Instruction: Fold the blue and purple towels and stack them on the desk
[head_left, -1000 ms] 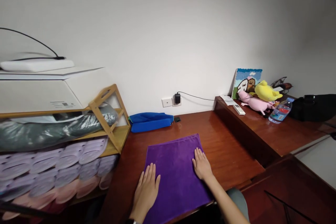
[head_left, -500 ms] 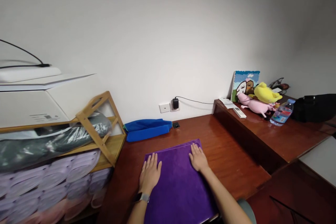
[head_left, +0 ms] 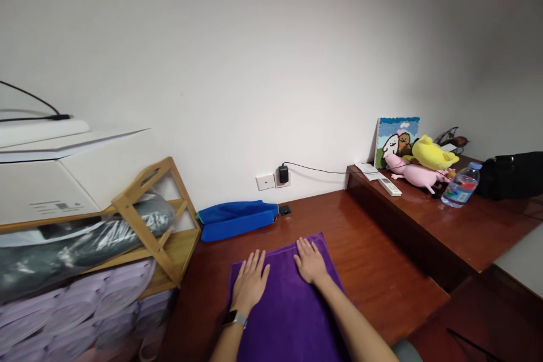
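Observation:
A purple cloth (head_left: 284, 311), like a towel, lies flat on the reddish-brown wooden desk (head_left: 373, 271). My left hand (head_left: 251, 281) rests palm down near its far left corner, fingers stretched out. Close to the far right corner, my right hand (head_left: 310, 261) also lies flat on the cloth with its fingers extended. Neither hand grips anything. A watch (head_left: 235, 318) is on my left wrist. The cloth's near end runs out of the bottom of the view.
Behind the cloth, by the wall, lie a folded blue cloth item (head_left: 237, 220) and a small black object (head_left: 285, 210). At left stands a wooden rack (head_left: 159, 226) with slippers. The raised ledge (head_left: 424, 209) holds plush toys (head_left: 418, 172), a remote (head_left: 390, 186) and a bottle (head_left: 461, 186).
Both hands have moved slightly inward over the purple cloth, closer together, and stay flat. The camera view has shifted a little.

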Action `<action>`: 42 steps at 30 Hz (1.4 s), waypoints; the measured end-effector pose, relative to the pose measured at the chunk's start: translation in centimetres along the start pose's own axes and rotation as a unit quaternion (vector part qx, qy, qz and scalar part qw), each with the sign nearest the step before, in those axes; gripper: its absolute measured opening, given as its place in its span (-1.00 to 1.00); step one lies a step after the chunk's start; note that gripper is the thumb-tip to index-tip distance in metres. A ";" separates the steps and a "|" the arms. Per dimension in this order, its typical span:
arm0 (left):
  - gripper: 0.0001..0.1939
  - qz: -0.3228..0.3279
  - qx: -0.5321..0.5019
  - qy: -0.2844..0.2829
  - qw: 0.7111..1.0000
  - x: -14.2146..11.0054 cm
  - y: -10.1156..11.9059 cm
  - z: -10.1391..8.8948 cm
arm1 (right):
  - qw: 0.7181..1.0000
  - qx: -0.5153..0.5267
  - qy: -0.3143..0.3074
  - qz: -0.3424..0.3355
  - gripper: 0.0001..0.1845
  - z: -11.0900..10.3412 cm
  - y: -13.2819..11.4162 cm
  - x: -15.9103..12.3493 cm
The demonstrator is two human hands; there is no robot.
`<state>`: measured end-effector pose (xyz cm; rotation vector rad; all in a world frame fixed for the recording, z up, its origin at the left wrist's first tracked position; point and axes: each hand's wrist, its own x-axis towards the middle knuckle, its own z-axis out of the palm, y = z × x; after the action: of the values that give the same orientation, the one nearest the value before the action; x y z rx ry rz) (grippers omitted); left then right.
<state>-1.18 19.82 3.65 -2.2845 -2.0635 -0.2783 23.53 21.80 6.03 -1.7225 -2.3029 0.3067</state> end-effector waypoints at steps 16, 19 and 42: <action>-0.33 0.048 -0.014 0.024 0.998 0.7 1.3 0.7 | 0.997 0.026 0.006 -0.073 -0.29 0.4 -1.7 0.9; -0.30 0.007 -0.001 0.001 1.000 0.4 -1.5 1.3 | 0.999 0.016 -0.005 -0.030 -0.29 -0.1 1.3 0.8; -0.35 0.013 -0.009 -0.010 1.000 -0.9 -5.4 -0.7 | 1.000 -0.003 -0.016 0.001 -0.33 -3.1 5.0 -0.7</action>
<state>-6.67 19.37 3.71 -2.3326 -2.0458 -0.2761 29.25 22.54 7.37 -1.7351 -2.3270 0.3312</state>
